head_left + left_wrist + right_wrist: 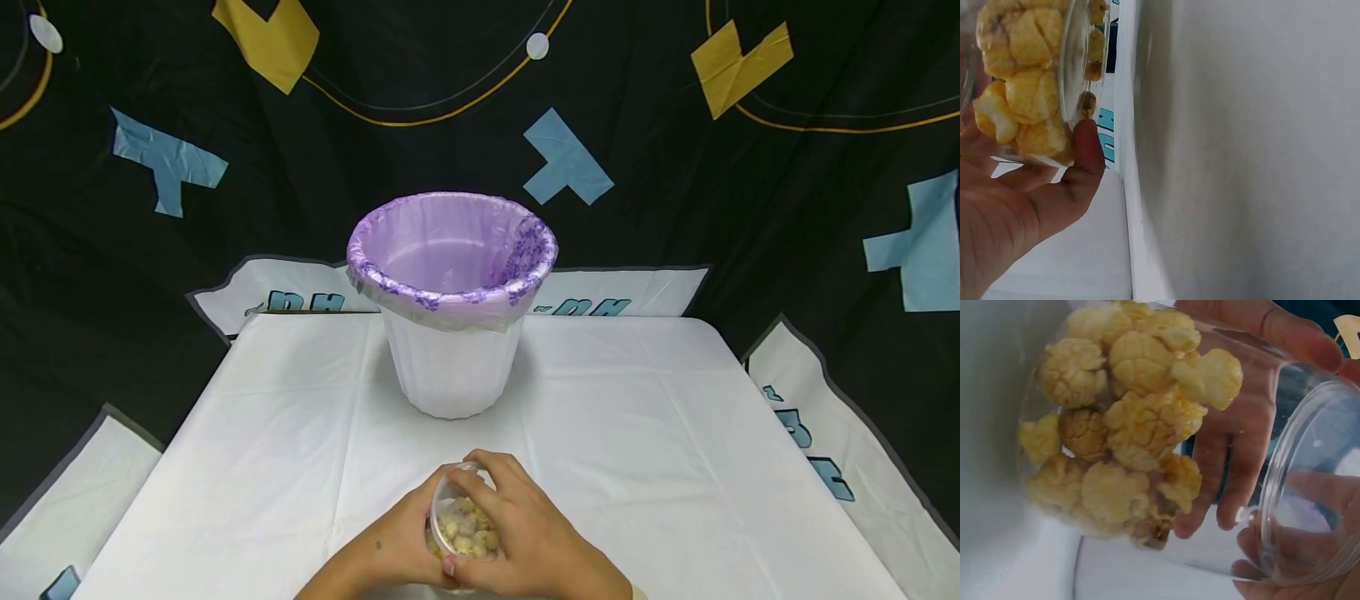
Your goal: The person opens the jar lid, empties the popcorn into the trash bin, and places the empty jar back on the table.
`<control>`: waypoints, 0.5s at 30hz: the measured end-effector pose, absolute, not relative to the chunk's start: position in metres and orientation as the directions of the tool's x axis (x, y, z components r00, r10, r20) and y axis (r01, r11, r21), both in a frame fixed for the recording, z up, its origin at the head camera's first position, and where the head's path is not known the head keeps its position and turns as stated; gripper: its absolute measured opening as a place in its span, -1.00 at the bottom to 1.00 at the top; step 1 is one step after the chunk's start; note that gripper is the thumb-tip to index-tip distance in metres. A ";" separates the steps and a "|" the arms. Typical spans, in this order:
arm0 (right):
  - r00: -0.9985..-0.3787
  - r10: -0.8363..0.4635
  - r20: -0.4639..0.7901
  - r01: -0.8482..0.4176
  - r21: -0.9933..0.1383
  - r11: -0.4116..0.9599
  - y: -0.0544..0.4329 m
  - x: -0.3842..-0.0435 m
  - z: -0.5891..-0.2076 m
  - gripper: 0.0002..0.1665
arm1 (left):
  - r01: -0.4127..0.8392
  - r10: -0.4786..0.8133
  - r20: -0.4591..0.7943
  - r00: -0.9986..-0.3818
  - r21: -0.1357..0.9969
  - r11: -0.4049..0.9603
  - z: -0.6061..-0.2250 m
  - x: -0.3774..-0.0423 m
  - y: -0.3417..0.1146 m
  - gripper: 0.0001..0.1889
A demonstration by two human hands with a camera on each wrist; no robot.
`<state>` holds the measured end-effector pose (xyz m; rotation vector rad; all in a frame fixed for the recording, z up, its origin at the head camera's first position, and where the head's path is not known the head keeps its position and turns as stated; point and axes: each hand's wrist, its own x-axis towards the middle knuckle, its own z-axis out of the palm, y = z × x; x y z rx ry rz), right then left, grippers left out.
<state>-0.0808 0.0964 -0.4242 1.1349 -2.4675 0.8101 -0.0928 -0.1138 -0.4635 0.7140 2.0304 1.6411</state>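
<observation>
A clear plastic jar of popcorn is held low over the front of the white table, tilted in the head view. My left hand grips its side; in the left wrist view that hand's fingers curl against the jar wall beside the popcorn. My right hand clasps the top end, fingers and thumb spread round the rim. Yellow-brown popcorn shows through the wall in the right wrist view, gathered away from the round clear lid end. Whether the lid is loose I cannot tell.
A white bin with a purple liner folded over its rim stands upright behind the hands. White cloth covers the table. A black curtain with yellow and blue shapes hangs behind it.
</observation>
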 end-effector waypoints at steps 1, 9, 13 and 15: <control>-0.624 -0.599 0.502 -0.780 -0.355 0.515 0.097 -0.081 -0.424 -0.13 | 0.123 0.634 -0.009 -0.773 0.979 0.165 -0.463 -0.093 -0.114 0.06; -0.517 -0.608 0.602 -0.852 -0.296 0.431 0.096 -0.081 -0.424 -0.16 | 0.194 0.654 0.033 -0.756 0.965 0.176 -0.462 -0.094 -0.115 0.02; -0.486 -0.606 0.630 -0.869 -0.275 0.412 0.095 -0.083 -0.424 -0.15 | 0.200 0.658 0.030 -0.752 0.962 0.185 -0.460 -0.093 -0.115 0.03; -0.474 -0.603 0.642 -0.875 -0.270 0.401 0.095 -0.083 -0.424 -0.15 | 0.191 0.660 0.025 -0.751 0.965 0.181 -0.459 -0.093 -0.114 0.04</control>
